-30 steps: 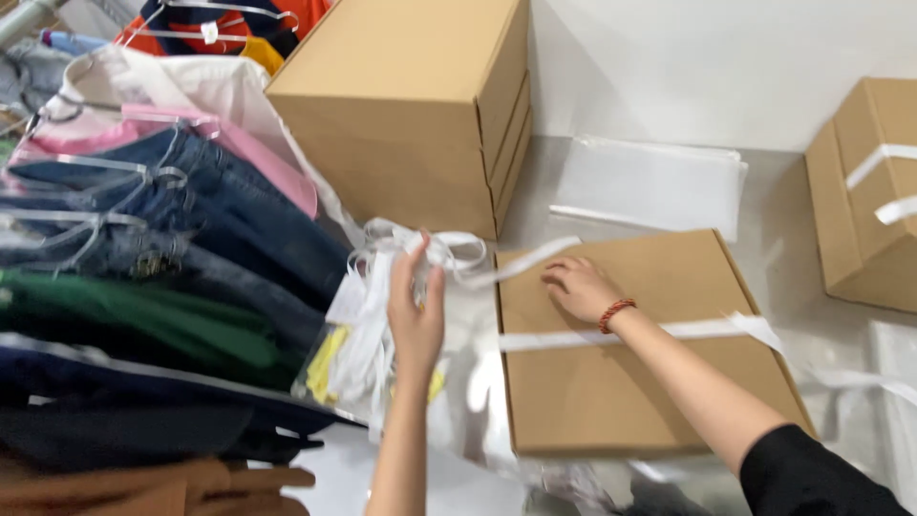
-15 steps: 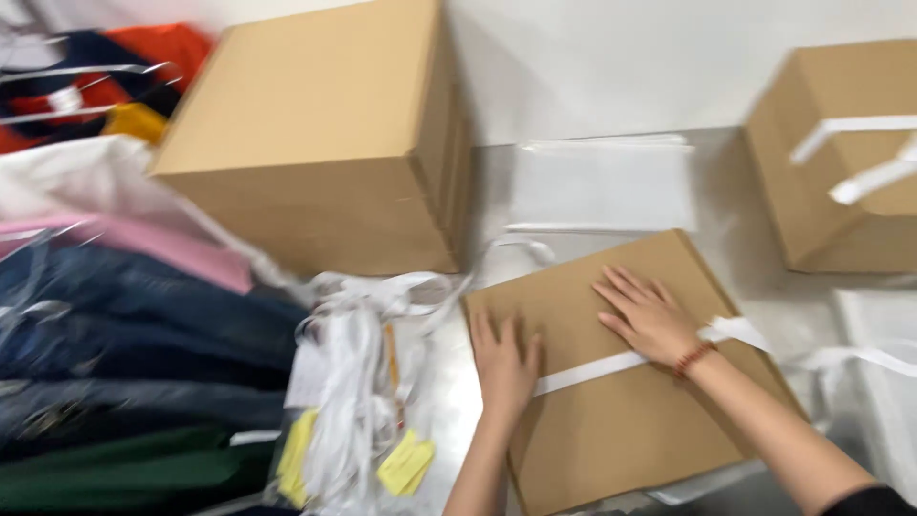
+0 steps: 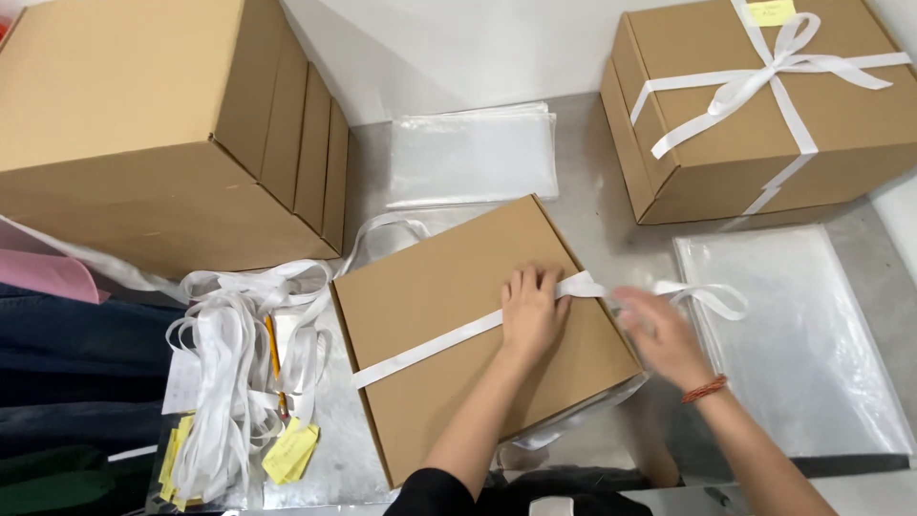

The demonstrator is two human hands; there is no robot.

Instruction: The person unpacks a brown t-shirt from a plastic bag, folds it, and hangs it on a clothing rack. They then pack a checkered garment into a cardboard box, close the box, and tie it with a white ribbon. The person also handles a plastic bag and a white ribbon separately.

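A flat brown cardboard box (image 3: 439, 287) lies in front of me with a white ribbon (image 3: 420, 349) running across its lid. My left hand (image 3: 532, 311) presses flat on the lid, pinning the ribbon near the right edge. Blurred, my right hand (image 3: 659, 334), with a red cord bracelet at the wrist, is at the box's right edge, where the loose ribbon end (image 3: 712, 294) trails onto the table. Whether its fingers grip the ribbon is unclear.
A large cardboard box (image 3: 162, 124) stands at the back left, a ribbon-tied box (image 3: 764, 124) at the back right. Clear plastic bags (image 3: 473, 158) (image 3: 802, 334) lie behind and to the right. A heap of white ribbons with yellow tags (image 3: 239, 382) and folded clothes (image 3: 57, 382) lie left.
My left hand moved from the lid's left part to its right side, onto the ribbon. My right hand slid off the lid toward the ribbon end. The view shifted right.
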